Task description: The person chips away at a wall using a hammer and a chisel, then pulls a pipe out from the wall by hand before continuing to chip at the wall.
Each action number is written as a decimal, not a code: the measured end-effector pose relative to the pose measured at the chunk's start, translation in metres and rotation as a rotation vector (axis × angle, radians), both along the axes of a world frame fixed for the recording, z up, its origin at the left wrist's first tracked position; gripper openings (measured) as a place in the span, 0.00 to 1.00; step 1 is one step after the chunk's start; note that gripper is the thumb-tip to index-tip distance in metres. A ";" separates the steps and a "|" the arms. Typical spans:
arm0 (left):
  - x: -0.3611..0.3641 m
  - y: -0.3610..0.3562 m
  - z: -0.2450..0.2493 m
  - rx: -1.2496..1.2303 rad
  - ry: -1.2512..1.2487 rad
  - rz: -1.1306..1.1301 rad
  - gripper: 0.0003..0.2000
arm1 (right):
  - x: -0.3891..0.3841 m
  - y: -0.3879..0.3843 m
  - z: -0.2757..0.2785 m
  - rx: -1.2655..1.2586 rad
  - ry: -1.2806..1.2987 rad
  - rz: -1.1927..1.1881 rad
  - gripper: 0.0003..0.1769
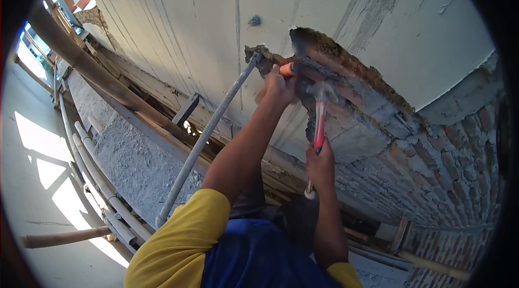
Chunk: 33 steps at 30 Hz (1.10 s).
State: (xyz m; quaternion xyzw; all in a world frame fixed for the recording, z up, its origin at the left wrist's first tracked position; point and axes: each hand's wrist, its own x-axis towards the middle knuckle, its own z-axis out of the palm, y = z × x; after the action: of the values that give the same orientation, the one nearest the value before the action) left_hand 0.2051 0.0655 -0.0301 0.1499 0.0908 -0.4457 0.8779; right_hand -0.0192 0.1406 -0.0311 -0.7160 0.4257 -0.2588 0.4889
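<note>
Your left hand [278, 87] is closed around an orange-gripped chisel [287, 69], held against the broken edge of the concrete slab [351, 74]. Your right hand [320, 165] grips the red-handled hammer [319, 123] (head up, just right of the chisel), left of the brick wall [459, 180]

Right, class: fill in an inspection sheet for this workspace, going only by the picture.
Surface: plastered wall, broken open down to bricks.
Job's things: chisel set at the broken edge; red-handled hammer just beside it.
Clutter: metal pole leaning on the wall; pipes below.
Hands: left hand grips the chisel; right hand grips the hammer.
Cables: nothing seen.
Surroundings: sunlit floor far below.
</note>
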 end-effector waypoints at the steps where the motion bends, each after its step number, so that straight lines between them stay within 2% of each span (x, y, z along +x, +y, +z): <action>1: 0.003 0.014 -0.002 0.011 0.023 -0.004 0.14 | -0.016 0.013 -0.019 0.042 0.004 -0.028 0.09; 2: -0.001 0.025 -0.007 0.050 -0.032 0.041 0.12 | -0.035 0.029 -0.036 0.087 0.018 -0.055 0.09; 4: -0.005 0.051 -0.033 0.152 -0.091 -0.070 0.10 | -0.062 0.053 -0.048 0.072 0.055 -0.079 0.09; 8: -0.019 0.107 -0.100 0.469 0.037 -0.112 0.08 | -0.123 0.092 -0.119 0.180 0.182 -0.138 0.10; 12: -0.032 0.131 -0.127 0.680 -0.104 -0.265 0.11 | -0.140 0.124 -0.118 0.412 0.194 -0.261 0.10; 13: -0.033 0.128 -0.127 0.677 -0.153 -0.264 0.10 | -0.141 0.125 -0.111 0.434 0.184 -0.289 0.09; 14: -0.037 0.122 -0.108 0.672 -0.202 -0.264 0.09 | -0.137 0.124 -0.103 0.456 0.174 -0.317 0.09; 17: -0.040 0.092 -0.051 0.555 -0.335 -0.249 0.09 | -0.125 0.100 -0.091 0.078 0.014 -0.333 0.07; 19: -0.034 0.070 -0.025 0.483 -0.359 -0.248 0.10 | -0.111 0.079 -0.065 -0.082 -0.181 -0.350 0.06; 21: -0.020 0.047 -0.016 0.445 -0.359 -0.216 0.09 | -0.092 0.068 -0.010 -0.117 -0.454 -0.320 0.05; 25: -0.011 0.031 -0.009 0.361 -0.337 -0.196 0.09 | -0.061 0.045 0.072 -0.634 -0.902 -0.155 0.10; 28: -0.014 0.031 -0.005 0.376 -0.280 -0.161 0.08 | -0.055 0.047 0.118 -0.810 -1.117 -0.181 0.11; 31: -0.011 0.032 -0.008 0.377 -0.307 -0.198 0.08 | -0.030 0.050 0.107 -0.784 -1.452 -0.134 0.11; 33: -0.009 0.035 -0.007 0.395 -0.339 -0.220 0.08 | -0.002 0.043 0.046 -0.696 -1.101 -0.100 0.10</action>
State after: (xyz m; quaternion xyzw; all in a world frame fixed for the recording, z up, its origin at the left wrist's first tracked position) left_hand 0.1964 0.1003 -0.0370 0.3993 0.0109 -0.4807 0.7806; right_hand -0.0215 0.1837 0.0152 -0.5745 0.0370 -0.7329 0.3625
